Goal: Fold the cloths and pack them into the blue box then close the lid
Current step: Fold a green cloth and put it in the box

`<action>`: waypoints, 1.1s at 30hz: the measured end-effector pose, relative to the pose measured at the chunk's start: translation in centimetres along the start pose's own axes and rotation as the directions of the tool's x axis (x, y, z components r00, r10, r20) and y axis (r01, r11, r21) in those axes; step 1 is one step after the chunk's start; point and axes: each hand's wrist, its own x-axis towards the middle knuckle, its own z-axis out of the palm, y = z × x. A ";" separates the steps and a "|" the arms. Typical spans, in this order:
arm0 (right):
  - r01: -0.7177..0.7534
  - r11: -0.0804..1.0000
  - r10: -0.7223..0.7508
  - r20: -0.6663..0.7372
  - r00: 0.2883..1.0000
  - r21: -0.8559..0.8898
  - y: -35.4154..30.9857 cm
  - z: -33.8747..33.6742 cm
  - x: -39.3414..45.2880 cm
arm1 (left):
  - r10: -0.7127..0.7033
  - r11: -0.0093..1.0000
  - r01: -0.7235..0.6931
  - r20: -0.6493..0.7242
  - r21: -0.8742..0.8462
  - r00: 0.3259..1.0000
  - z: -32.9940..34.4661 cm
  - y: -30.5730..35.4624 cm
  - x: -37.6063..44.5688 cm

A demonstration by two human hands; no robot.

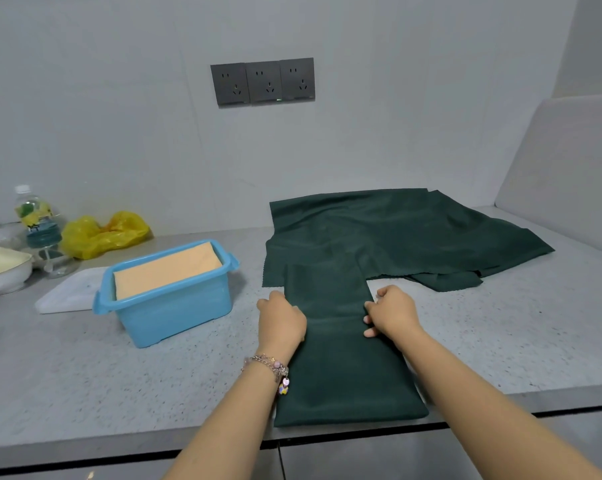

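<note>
A dark green cloth (344, 358) lies as a long folded strip on the speckled countertop (119, 386), its long axis running from the counter's near edge straight away from the person toward the wall. The left hand (281, 322) grips the strip's left edge with curled fingers; the right hand (391, 315) pinches the right edge directly opposite. Both hold the strip about midway along its length, so the free near end lies toward the person and the far end reaches under or against a pile of more dark green cloths (396, 233) spread behind. The next fold probably turns on that axis, one end brought over the line between the two hands. The blue box (169, 292) stands open to the left, nearer the left hand, with a folded peach cloth (168, 270) already inside; its white lid (72, 294) seems to lie flat just behind it
</note>
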 end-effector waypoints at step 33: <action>0.029 0.934 -0.057 0.069 0.996 0.356 0.4 -1.5 0.5 | -0.147 0.783 0.144 0.045 -0.605 0.988 -1.8 -1.8 1.1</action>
